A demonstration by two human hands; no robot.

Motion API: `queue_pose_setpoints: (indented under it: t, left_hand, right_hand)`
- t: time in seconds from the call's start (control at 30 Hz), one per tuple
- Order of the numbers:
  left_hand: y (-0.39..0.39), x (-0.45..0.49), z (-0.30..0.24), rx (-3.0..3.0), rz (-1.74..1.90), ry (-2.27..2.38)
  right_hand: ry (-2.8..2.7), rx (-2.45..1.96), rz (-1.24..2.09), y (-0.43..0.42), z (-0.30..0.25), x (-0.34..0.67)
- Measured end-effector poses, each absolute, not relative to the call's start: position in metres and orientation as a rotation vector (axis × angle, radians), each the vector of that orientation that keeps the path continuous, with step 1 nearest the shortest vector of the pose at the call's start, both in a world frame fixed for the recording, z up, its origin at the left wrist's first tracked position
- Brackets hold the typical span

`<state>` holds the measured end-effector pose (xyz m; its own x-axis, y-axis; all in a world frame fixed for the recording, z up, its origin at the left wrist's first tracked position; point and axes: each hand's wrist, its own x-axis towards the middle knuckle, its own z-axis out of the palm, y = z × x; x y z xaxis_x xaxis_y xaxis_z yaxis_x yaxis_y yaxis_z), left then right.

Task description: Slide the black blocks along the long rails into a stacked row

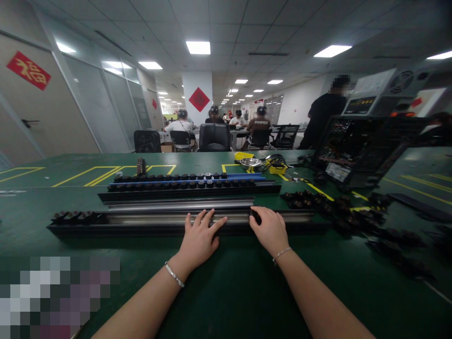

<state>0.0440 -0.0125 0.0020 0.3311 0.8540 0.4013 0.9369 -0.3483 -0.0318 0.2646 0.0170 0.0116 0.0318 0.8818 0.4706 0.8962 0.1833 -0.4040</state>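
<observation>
Readable text: "PUMPKIN" on a seated person's shirt (pixel 260 124); a red diamond sign (pixel 199 99) with one character hangs on the pillar. Green bench (pixel 229 282) with yellow lines, open office under ceiling lights. The long metal rail (pixel 141 220) lies left to right along the near bench. Left hand (pixel 199 240) rests flat on it, fingers spread. Right hand (pixel 270 230) is curled, pinching a small black part (pixel 254 216) at the rail.

Both hands are on the long black rail (pixel 141 220) lying across the green surface (pixel 226 287). Left hand (pixel 199 240) lies flat on it, fingers spread. Right hand (pixel 270 230) is curled round a small black piece (pixel 255 216) on the rail. Loose black parts (pixel 353 214) sit off to the right.
</observation>
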Motion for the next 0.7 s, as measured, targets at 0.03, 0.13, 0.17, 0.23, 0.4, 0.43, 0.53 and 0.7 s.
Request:
queue_pose_setpoints:
  t: [0.03,0.13,0.17,0.23,0.4,0.43,0.53,0.7]
  left_hand:
    - [-0.013,0.044,0.002,-2.341,-0.461,-1.618]
    - [-0.013,0.044,0.003,-2.346,-0.461,-1.617]
    - [-0.013,0.044,0.003,-2.347,-0.462,-1.618]
    - [-0.014,0.045,0.004,-2.346,-0.46,-1.623]
    - [-0.013,0.045,0.004,-2.347,-0.457,-1.627]
    - [-0.013,0.045,0.003,-2.346,-0.458,-1.629]
    - [-0.013,0.045,0.002,-2.344,-0.46,-1.626]
    - [-0.013,0.044,0.002,-2.344,-0.466,-1.615]
  right_hand:
    - [-1.82,-1.675,-0.026,0.017,0.012,0.265]
    - [-1.794,-1.691,-0.015,0.016,0.013,0.267]
    - [-1.782,-1.695,-0.012,0.016,0.014,0.268]
    - [-1.766,-1.694,-0.003,0.015,0.014,0.269]
    - [-1.751,-1.695,0.012,0.016,0.014,0.274]
    - [-1.744,-1.7,0.009,0.016,0.014,0.275]
    - [-1.735,-1.713,0.002,0.017,0.014,0.278]
    - [-1.724,-1.734,-0.017,0.017,0.015,0.28]
